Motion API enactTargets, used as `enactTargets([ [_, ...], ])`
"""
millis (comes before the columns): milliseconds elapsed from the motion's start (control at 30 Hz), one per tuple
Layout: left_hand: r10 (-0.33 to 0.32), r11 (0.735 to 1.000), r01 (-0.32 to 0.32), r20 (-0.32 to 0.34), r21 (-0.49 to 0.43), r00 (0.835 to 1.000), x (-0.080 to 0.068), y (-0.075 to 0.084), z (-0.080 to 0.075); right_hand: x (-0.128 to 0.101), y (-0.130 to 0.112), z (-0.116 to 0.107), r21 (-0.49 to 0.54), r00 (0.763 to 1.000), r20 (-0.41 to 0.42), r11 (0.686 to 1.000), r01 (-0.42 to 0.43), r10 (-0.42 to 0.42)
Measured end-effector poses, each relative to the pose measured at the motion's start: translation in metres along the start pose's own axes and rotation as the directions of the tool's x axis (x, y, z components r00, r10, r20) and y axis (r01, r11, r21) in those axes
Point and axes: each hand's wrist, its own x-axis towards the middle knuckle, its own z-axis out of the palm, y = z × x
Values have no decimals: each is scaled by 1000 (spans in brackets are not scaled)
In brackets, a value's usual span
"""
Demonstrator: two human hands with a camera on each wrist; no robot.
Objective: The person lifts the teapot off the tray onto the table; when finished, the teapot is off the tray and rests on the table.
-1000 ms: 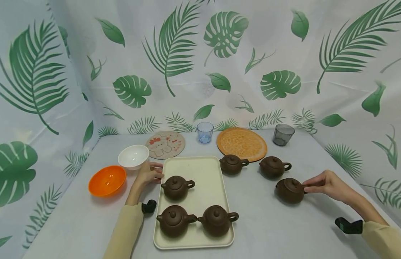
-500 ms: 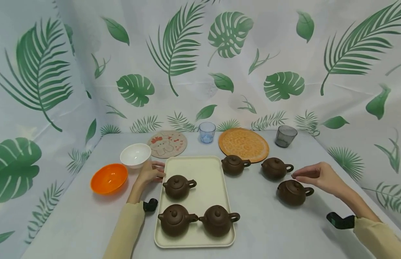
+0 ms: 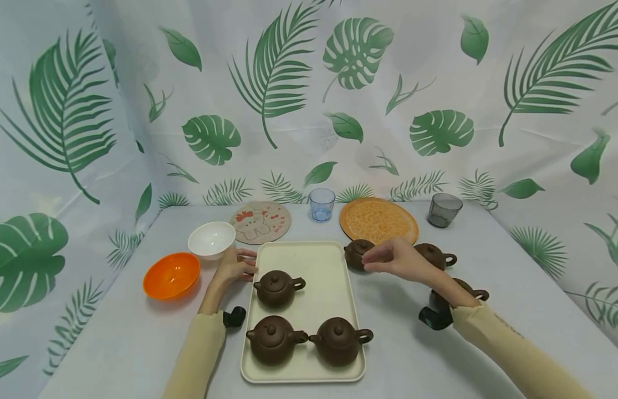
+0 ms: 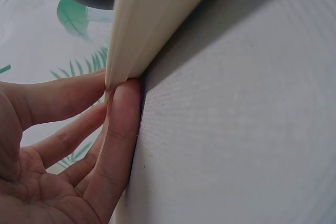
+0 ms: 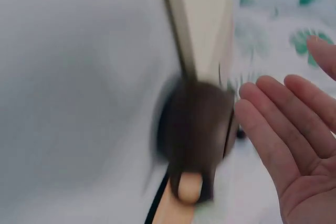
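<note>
My left hand (image 3: 232, 266) holds the left rim of the cream tray (image 3: 309, 252); in the left wrist view, its fingertips pinch the tray's edge close to the tabletop. Three brown teapots stand on this tray: one at the left middle (image 3: 275, 289), one at the front left (image 3: 271, 340) and one at the front right (image 3: 338, 342). My right hand (image 3: 401, 260), fingers extended and apart, hovers by a teapot (image 3: 356, 253) beyond the tray's right edge, hiding its handle. Two more teapots, one behind (image 3: 430, 254) and one nearer (image 3: 440, 299), are partly covered by my right arm.
An orange bowl (image 3: 171, 276) and a white bowl (image 3: 211, 240) sit left of the tray. Along the back are a round bunny mat (image 3: 261, 221), a blue glass (image 3: 322, 205), an orange round mat (image 3: 378, 219) and a grey glass (image 3: 444, 210). A leaf-print cloth (image 3: 284, 138) hangs behind.
My right hand has let go of the nearest right-hand teapot's handle and moved left to the teapot beside the tray. The left hand stays at the tray's rim.
</note>
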Motion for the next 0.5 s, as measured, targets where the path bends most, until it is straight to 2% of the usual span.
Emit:
enactTargets([
  [233, 5, 1000, -5, 8, -2, 1000, 2, 0, 0, 41, -19, 35, -17, 992, 73, 994, 105, -104],
  [500, 9, 1000, -8, 20, -8, 1000, 0, -1, -1, 65, -31, 63, -28, 981, 163, 993, 111, -105],
])
